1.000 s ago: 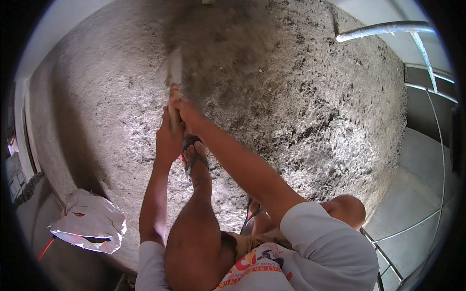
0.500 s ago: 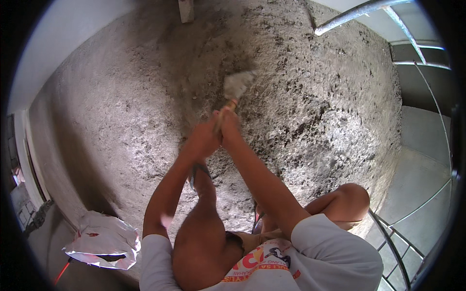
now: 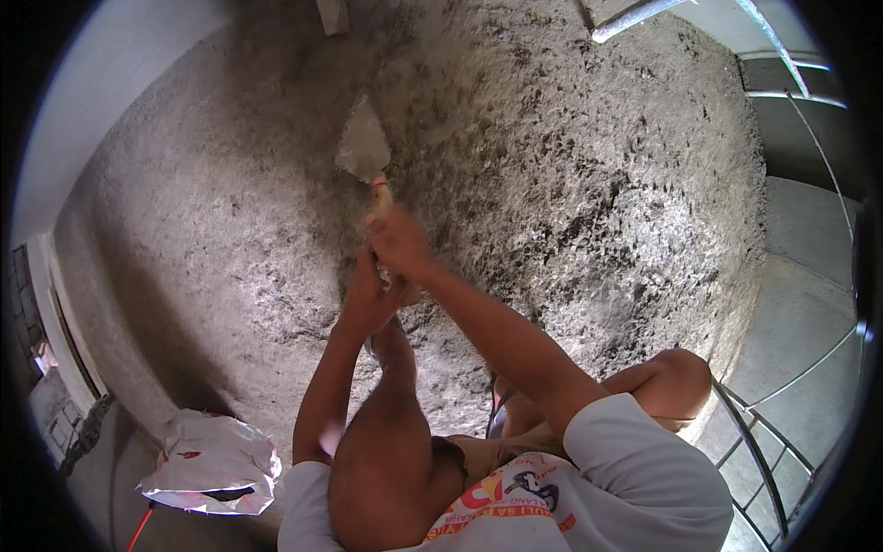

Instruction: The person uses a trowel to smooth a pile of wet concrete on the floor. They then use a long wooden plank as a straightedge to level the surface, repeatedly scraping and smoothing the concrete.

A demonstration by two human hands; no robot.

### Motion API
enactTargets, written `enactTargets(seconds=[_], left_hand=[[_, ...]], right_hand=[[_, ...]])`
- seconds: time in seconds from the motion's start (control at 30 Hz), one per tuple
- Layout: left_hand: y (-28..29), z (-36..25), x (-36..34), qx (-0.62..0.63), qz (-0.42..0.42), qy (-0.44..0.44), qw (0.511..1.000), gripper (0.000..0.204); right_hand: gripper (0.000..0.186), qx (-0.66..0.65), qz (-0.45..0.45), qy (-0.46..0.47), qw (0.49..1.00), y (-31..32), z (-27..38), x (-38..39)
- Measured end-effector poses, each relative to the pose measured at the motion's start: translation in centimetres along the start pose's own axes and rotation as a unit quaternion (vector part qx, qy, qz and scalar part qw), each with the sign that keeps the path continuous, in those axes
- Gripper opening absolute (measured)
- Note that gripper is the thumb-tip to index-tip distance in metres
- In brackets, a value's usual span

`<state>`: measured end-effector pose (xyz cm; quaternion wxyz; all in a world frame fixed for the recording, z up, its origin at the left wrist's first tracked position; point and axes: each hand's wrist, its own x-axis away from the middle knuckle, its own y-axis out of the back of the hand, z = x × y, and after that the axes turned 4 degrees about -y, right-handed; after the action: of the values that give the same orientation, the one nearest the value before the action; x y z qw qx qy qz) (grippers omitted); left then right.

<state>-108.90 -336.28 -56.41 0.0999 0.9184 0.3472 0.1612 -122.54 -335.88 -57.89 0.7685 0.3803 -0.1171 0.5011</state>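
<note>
A pointed trowel [image 3: 365,143], its blade coated pale grey, has its tip turned away from me over a rough grey, mortar-like surface [image 3: 515,175]. My right hand [image 3: 400,244] is closed round its wooden handle, just behind the blade, and looks slightly blurred. Right below it, my left hand [image 3: 372,296] is curled at the rear end of the handle, touching or nearly touching the right hand. The fingers hide most of the grip. Whether the blade presses on the surface or hovers just over it, I cannot tell.
An opened white sack [image 3: 212,460] lies at the lower left. Metal bars [image 3: 759,460] stand at the lower right, and a pale pipe [image 3: 635,18] juts in at the upper right. A wooden post end [image 3: 333,17] shows at the top. My bent legs [image 3: 382,460] flank the work.
The trowel has swung left, its tip turning from the right to straight ahead. Both hands moved left with it, and the left hand now sits lower behind the right.
</note>
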Motion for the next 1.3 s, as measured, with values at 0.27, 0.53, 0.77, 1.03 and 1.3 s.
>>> enactTargets(seconds=[0.27,0.53,0.77,1.03,1.3], left_hand=[[0.2,2.9,3.7,0.025,-0.03,0.063,0.997,0.044],[0.7,2.3,5.6,0.044,-0.051,0.118,0.991,0.033],[0.9,2.1,7.1,0.049,-0.059,0.095,0.992,0.029],[0.0,4.1,8.6,0.078,-0.094,0.121,0.985,0.026],[0.2,4.7,7.7,0.066,-0.088,0.1,0.989,0.027]], right_hand=[[0.054,0.158,0.056,0.009,0.986,7.6,0.5,-3.2],[0.059,0.259,0.135,-0.014,0.956,11.5,-1.2,-6.5],[0.058,0.326,0.156,0.05,0.931,14.4,0.7,-6.6],[0.061,0.346,0.081,0.175,0.918,10.7,-1.2,-4.6],[0.062,-0.293,0.051,-0.137,0.945,8.7,-3.5,-2.4]])
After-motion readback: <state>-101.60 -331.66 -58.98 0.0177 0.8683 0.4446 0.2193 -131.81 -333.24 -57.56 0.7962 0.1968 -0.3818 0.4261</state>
